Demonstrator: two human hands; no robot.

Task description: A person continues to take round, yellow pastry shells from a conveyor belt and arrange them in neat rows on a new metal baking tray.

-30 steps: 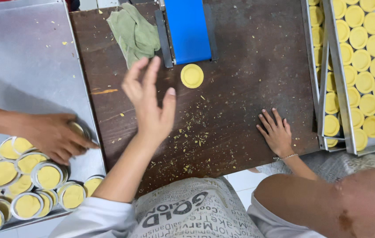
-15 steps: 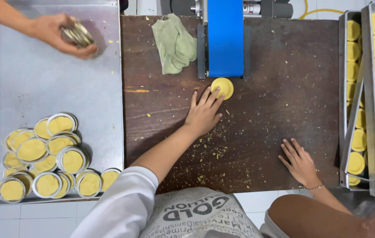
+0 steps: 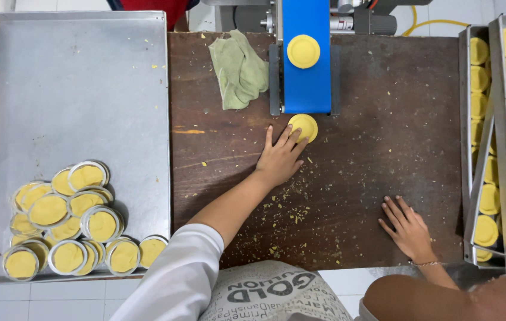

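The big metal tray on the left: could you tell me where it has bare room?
The big metal tray is bare across its upper half and right side, above the filled tins crowding its lower left corner. The left hand touches a dough disc on the table.

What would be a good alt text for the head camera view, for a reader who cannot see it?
The left hand touches a yellow dough disc below a blue conveyor on a dark wooden table, while the right hand rests flat. A left tray holds filled tins; right trays hold rows of discs.
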